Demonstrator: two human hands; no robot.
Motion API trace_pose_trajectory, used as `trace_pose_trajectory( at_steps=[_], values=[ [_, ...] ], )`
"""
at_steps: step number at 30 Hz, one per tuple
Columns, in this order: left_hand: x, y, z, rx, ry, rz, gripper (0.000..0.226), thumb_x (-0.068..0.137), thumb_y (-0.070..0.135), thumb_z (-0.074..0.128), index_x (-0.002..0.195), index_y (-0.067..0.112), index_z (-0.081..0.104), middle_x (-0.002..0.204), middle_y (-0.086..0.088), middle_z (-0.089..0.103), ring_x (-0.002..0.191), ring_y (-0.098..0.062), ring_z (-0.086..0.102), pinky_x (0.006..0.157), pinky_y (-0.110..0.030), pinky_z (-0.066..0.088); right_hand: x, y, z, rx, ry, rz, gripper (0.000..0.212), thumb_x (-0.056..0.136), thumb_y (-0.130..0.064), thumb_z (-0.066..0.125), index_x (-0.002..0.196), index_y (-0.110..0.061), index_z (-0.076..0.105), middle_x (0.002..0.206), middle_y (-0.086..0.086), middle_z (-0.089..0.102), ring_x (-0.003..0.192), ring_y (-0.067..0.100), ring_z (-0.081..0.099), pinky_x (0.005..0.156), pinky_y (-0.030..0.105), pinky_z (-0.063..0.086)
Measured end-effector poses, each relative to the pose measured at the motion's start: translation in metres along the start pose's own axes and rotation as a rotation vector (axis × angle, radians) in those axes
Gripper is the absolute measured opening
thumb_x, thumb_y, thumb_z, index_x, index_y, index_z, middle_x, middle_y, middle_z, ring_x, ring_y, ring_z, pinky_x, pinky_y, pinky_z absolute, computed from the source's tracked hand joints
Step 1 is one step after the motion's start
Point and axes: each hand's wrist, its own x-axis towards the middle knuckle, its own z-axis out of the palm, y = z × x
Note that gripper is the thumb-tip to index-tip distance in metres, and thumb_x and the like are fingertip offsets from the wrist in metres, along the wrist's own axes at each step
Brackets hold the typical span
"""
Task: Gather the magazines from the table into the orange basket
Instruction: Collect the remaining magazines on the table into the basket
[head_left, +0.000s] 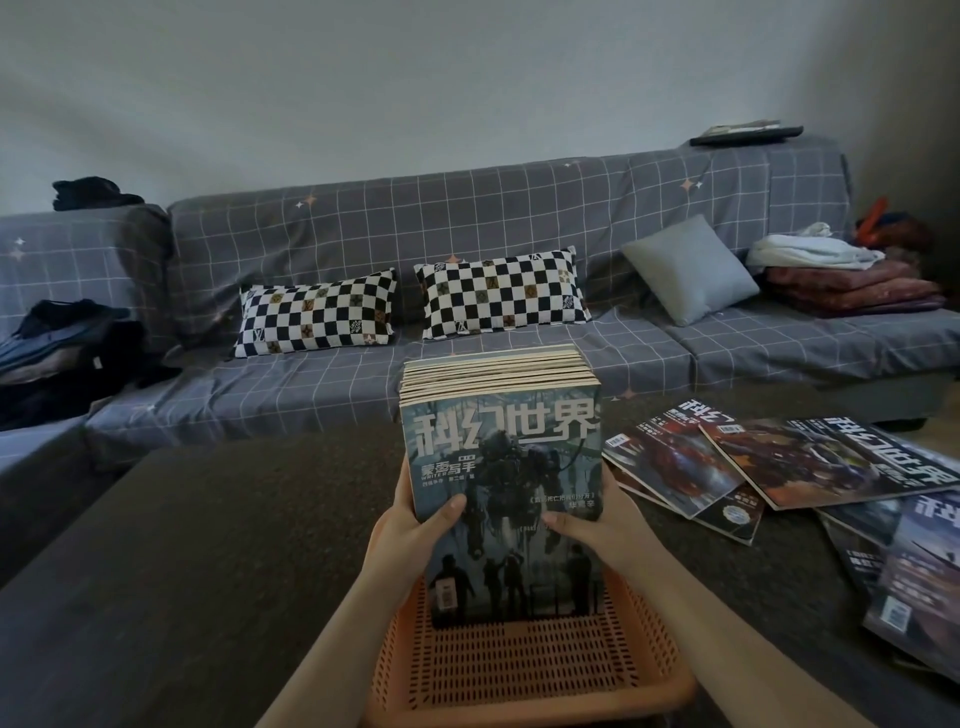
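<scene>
1. Here we grip the stack of magazines (501, 457) upright, left hand (410, 525) and right hand (587, 525) clamping its sides, thumbs curled over the front cover, so it drops into the orange basket (519, 675) at the counter's (182, 571) near edge.
2. Its long axis stands vertical, lower edge already in the basket, cover facing us.
3. Loose magazines (779, 467) lie at the counter's right edge.

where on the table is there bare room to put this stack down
Bare table lies left of the orange basket and the left hand, out to the table's left edge. The right side is crowded with loose magazines, right of the right hand.
</scene>
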Motion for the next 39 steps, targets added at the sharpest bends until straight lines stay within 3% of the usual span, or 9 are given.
trace_pose_trajectory(
  at_steps=[5,8,12,15,17,19,22,27,39],
  values=[
    [-0.006,0.006,0.0,-0.006,0.022,0.045,0.129,0.041,0.064,0.085,0.147,0.049,0.013,0.132,0.003,0.056,0.105,-0.019,0.065,0.092,-0.048,0.053,-0.005,-0.008,-0.004,0.085,0.025,0.025,0.111,0.056,-0.055,0.08,0.145,-0.036,0.017,0.132,-0.009,0.052,0.121,0.014,0.05,0.105,0.037,0.037],
    [-0.014,0.008,-0.001,0.057,0.051,0.084,0.119,0.058,0.051,0.077,0.149,0.046,0.001,0.147,0.004,0.037,0.121,-0.015,0.051,0.088,-0.034,0.054,-0.008,-0.009,-0.007,0.072,0.052,0.045,0.114,0.063,-0.046,0.079,0.149,-0.03,0.005,0.15,-0.002,0.032,0.134,0.02,0.035,0.105,0.036,0.031],
    [-0.039,0.001,0.005,0.235,0.201,0.134,0.108,0.07,0.055,0.067,0.151,0.038,-0.003,0.159,0.002,0.012,0.137,-0.021,0.033,0.101,-0.045,0.042,-0.022,-0.004,-0.005,0.01,0.084,0.088,0.11,0.07,-0.04,0.078,0.149,-0.028,0.003,0.154,-0.002,0.026,0.137,0.021,0.031,0.109,0.041,0.028],
    [-0.057,-0.005,0.011,0.285,0.417,0.168,0.072,0.084,0.039,0.066,0.144,0.027,0.028,0.14,0.0,0.034,0.112,-0.012,0.05,0.084,-0.03,0.051,-0.039,-0.002,-0.003,-0.035,0.136,0.087,0.105,0.074,-0.035,0.076,0.15,-0.025,0.004,0.151,-0.001,0.031,0.135,0.02,0.036,0.106,0.038,0.032],
    [-0.067,-0.006,0.017,0.312,0.493,0.209,0.035,0.087,0.034,0.064,0.116,0.027,0.047,0.117,0.001,0.053,0.091,-0.009,0.058,0.068,-0.022,0.05,-0.051,0.0,-0.002,-0.059,0.189,0.066,0.098,0.077,-0.03,0.074,0.15,-0.024,0.009,0.149,-0.001,0.035,0.133,0.018,0.037,0.105,0.035,0.033],
    [-0.076,-0.005,0.027,0.346,0.412,0.212,0.014,0.089,0.033,0.061,0.098,0.029,0.051,0.099,0.006,0.062,0.079,-0.004,0.063,0.057,-0.017,0.05,-0.063,-0.001,-0.003,-0.072,0.212,0.046,0.087,0.079,-0.025,0.072,0.148,-0.023,0.019,0.145,-0.002,0.041,0.13,0.014,0.041,0.105,0.032,0.034],
    [-0.084,0.001,0.047,0.406,0.226,0.188,0.005,0.092,0.034,0.057,0.09,0.035,0.052,0.092,0.01,0.064,0.079,0.0,0.062,0.058,-0.015,0.048,-0.078,-0.004,-0.003,-0.09,0.237,0.018,0.07,0.081,-0.019,0.07,0.141,-0.02,0.035,0.136,-0.004,0.05,0.121,0.008,0.049,0.103,0.027,0.039],
    [-0.094,0.004,0.09,0.439,0.044,0.183,0.004,0.093,0.038,0.054,0.089,0.038,0.053,0.093,0.013,0.063,0.085,0.002,0.059,0.068,-0.014,0.044,-0.099,-0.004,-0.016,-0.098,0.307,-0.009,0.039,0.082,-0.021,0.068,0.119,-0.025,0.055,0.109,-0.016,0.061,0.094,-0.008,0.055,0.07,0.004,0.041],
    [-0.105,0.008,0.244,0.438,-0.215,0.293,0.005,0.092,0.035,0.056,0.09,0.039,0.055,0.092,0.014,0.061,0.083,0.005,0.056,0.063,-0.007,0.038,-0.163,0.047,-0.116,-0.158,0.607,0.067,0.03,0.087,-0.022,0.063,0.116,-0.024,0.058,0.103,-0.011,0.062,0.09,-0.002,0.056,0.072,0.009,0.039]
  ],
)
